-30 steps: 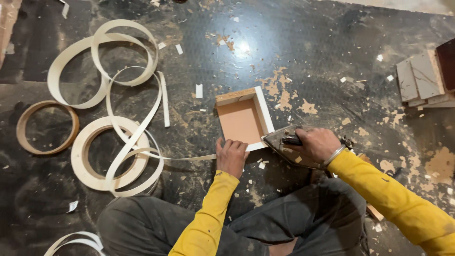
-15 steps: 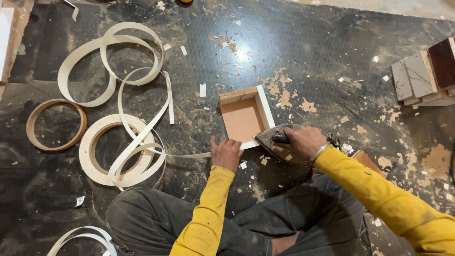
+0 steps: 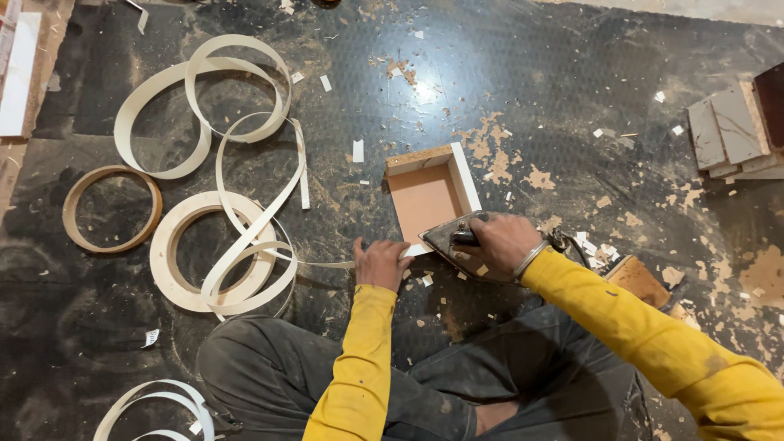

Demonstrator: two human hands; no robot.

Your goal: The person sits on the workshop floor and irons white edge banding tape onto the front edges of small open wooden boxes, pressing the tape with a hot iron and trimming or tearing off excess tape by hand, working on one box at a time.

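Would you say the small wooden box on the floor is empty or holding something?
Empty: the wooden box lies open side up, and only its bare brownish inner panel shows, with nothing inside.

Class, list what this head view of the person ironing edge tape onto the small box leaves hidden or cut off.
- Iron: handle covered by the right hand.
- Small box: near edge hidden behind the iron and the left hand.
- Stacked boards: cut off by the right frame edge.
- Loose tape loops: cut off by the bottom edge.

Dark floor, edging coils, scraps
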